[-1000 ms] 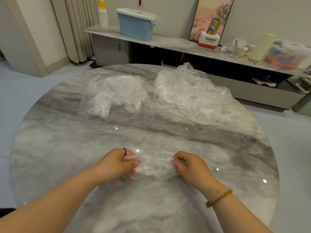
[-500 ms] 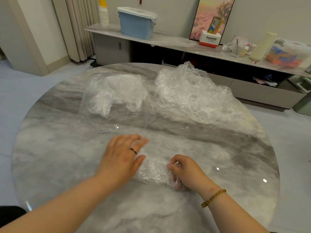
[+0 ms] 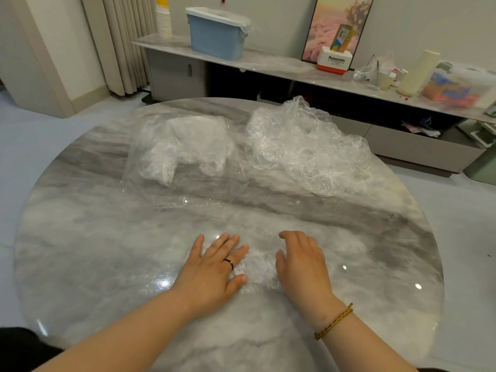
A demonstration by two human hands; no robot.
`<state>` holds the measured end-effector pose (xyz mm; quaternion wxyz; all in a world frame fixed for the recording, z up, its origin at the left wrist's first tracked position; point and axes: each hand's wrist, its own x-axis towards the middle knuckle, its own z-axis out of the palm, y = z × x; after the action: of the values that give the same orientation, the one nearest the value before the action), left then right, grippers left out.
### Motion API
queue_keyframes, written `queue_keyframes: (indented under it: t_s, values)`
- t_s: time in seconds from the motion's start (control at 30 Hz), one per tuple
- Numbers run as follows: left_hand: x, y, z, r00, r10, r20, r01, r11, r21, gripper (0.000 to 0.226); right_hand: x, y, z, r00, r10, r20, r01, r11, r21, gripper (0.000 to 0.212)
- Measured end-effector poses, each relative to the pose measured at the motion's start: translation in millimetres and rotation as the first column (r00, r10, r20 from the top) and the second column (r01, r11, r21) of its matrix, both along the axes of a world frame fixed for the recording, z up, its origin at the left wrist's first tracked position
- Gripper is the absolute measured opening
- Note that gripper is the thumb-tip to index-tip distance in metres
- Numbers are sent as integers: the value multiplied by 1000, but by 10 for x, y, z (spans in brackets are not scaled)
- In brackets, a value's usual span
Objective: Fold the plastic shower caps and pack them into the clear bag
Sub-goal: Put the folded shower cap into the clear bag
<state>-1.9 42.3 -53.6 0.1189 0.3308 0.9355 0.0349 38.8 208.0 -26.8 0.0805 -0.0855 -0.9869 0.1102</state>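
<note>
Both hands now lie palm down with fingers straight, gripping nothing. Half a second ago the right hand (image 3: 303, 264) pinched the edge of the crumpled clear plastic shower cap (image 3: 259, 267) with curled fingers; it has let go and flattened. A second ago both hands clenched the cap's ends. The left hand (image 3: 214, 269), a thin black ring (image 3: 228, 263) on one finger, presses the cap's left side and the right hand its right side; the cap shows as a small flattened wad between them. It lies on the round grey-white marble table (image 3: 94, 237), nearer the camera than the flat clear plastic bag (image 3: 204, 189) and well apart from it. The bag has not moved and holds whitish folded caps in its far half. Just right of the bag is the loose heap of unfolded transparent shower caps (image 3: 303, 149), unchanged. A braided yellow bracelet (image 3: 335, 320) circles the right wrist. Beyond the bag a long pale sideboard (image 3: 268, 65) runs along the wall, bearing a blue lidded plastic bin (image 3: 217, 36), a stack of white paper cups (image 3: 163, 22) and a red-and-white Panasonic box (image 3: 335, 60). Beige pleated curtains (image 3: 126, 36) hang far left of the bag.
</note>
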Motion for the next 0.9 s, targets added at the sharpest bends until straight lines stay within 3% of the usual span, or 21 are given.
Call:
queue_keyframes:
  t_s: [0.07, 0.1, 0.2, 0.27, 0.37, 0.53, 0.63, 0.7, 0.8, 0.9]
  values:
    - [9, 8, -26, 1000, 26, 14, -26, 1000, 1, 135, 19, -79, -72, 982, 116, -151, -94, 985, 145, 37]
    - [15, 9, -21, 999, 38, 15, -39, 999, 5, 135, 24, -121, -123, 974, 170, -152, -142, 973, 181, 40]
    - [16, 19, -44, 998, 54, 20, -54, 999, 0, 136, 39, -178, -240, 974, 222, 43, -226, 947, 230, 48]
    - [19, 25, -61, 999, 51, 18, -51, 999, 9, 133, 16, -152, -278, 965, 197, 174, -234, 946, 224, 70]
    - [16, 22, -69, 998, 63, 24, -64, 998, 21, 121, 16, -92, -287, 937, 218, 275, -273, 945, 182, 76]
    - [17, 19, -34, 998, 44, 40, -43, 999, -10, 115, 5, -29, -299, 924, 214, 316, -279, 944, 177, 76]
    - [5, 23, -23, 998, 46, 41, -46, 999, -6, 117, -26, -17, -257, 910, 307, 280, -346, 933, 100, 103]
    - [-10, 24, -29, 998, 50, 42, -51, 999, 2, 125, 6, -14, -208, 879, 328, 346, -350, 937, 0, 111]
    - [-12, 34, 36, 995, 65, 71, -65, 998, 6, 131, -4, 10, -102, 902, 291, 318, -291, 955, -50, 91]
    - [-49, 63, 188, 984, 106, 140, -114, 992, 47, 101, -10, 167, 36, 936, 165, 310, -167, 986, -19, 62]
